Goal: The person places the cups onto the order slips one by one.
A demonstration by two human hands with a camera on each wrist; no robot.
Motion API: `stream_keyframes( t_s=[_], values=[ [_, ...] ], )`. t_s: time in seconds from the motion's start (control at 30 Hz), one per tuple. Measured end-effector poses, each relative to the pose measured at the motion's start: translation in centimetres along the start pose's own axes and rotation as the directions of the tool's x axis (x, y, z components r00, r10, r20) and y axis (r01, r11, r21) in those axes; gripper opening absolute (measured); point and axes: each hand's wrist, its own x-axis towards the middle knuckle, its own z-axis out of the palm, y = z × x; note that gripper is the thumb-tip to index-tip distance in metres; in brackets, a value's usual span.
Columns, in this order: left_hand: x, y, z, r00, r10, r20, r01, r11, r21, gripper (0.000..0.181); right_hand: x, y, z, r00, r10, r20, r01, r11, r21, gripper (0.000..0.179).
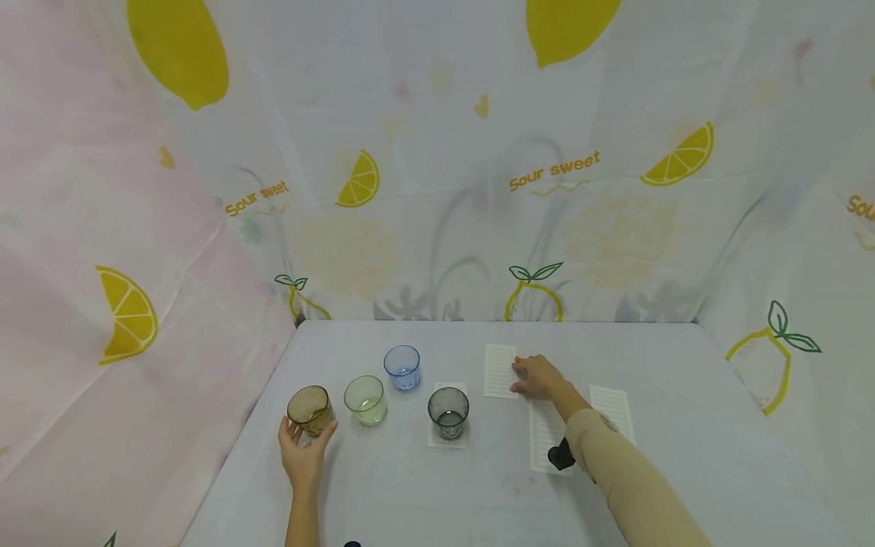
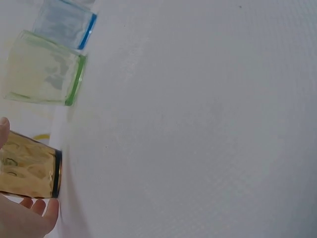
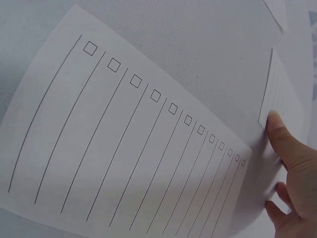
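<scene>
My left hand (image 1: 304, 456) holds an amber glass (image 1: 311, 410) at the left of the table, thumb on one side and fingers on the other. The left wrist view shows the fingertips near the base of the amber glass (image 2: 29, 166). Beside it stand a green glass (image 1: 365, 400) and a blue glass (image 1: 402, 369), both upright. Over on the right, my right hand (image 1: 540, 377) touches the right edge of a lined paper sheet (image 1: 500, 372). Its thumb (image 3: 278, 131) rests at the sheet's corner in the right wrist view, the other fingers loosely bent.
A grey glass (image 1: 448, 414) stands on another lined sheet (image 1: 448, 443) at the middle. Two more lined sheets lie at the right: one (image 1: 545, 433) partly under my forearm, another (image 1: 613, 406) beyond it. A lemon-printed cloth (image 1: 437, 228) hangs behind the table.
</scene>
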Motion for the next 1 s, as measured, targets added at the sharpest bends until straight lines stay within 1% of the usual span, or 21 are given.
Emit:
stream_keyframes(
  t_s=[0.2, 0.27, 0.43, 0.63, 0.8, 0.93, 1.0],
  values=[
    [1.0, -0.2, 0.2, 0.999, -0.051, -0.004, 0.051, 0.998, -0.045, 0.093, 0.0, 0.3, 0.3, 0.999, 0.044, 0.025, -0.045, 0.998, 0.044, 0.057],
    [1.4, -0.3, 0.4, 0.998, -0.062, -0.008, 0.062, 0.997, -0.050, 0.090, 0.0, 0.4, 0.4, 0.999, 0.041, 0.024, -0.042, 0.998, 0.040, 0.058],
    [2.0, -0.3, 0.7, 0.997, -0.061, -0.043, 0.060, 0.998, -0.028, 0.082, -0.2, 0.2, 0.3, 1.000, 0.030, 0.002, -0.030, 0.999, 0.030, 0.057],
    [1.7, -0.1, 0.8, 0.996, -0.051, -0.077, 0.051, 0.999, -0.009, 0.076, -0.3, -0.1, 0.1, 0.999, 0.049, 0.009, -0.049, 0.998, 0.040, 0.057],
    [1.7, 0.9, 0.8, 0.997, -0.025, -0.080, 0.023, 0.999, -0.023, 0.076, -0.4, -0.1, 0.1, 0.998, 0.058, 0.013, -0.058, 0.998, 0.032, 0.057],
    [2.0, 2.3, 0.9, 0.997, 0.014, -0.079, -0.019, 0.998, -0.053, 0.075, -0.4, -0.1, 0.1, 0.998, 0.054, 0.015, -0.054, 0.998, 0.035, 0.056],
    [2.2, 3.1, 1.0, 0.997, 0.035, -0.064, -0.040, 0.996, -0.074, 0.074, -0.4, 0.0, 0.2, 0.999, 0.051, 0.013, -0.052, 0.998, 0.042, 0.056]
  ],
)
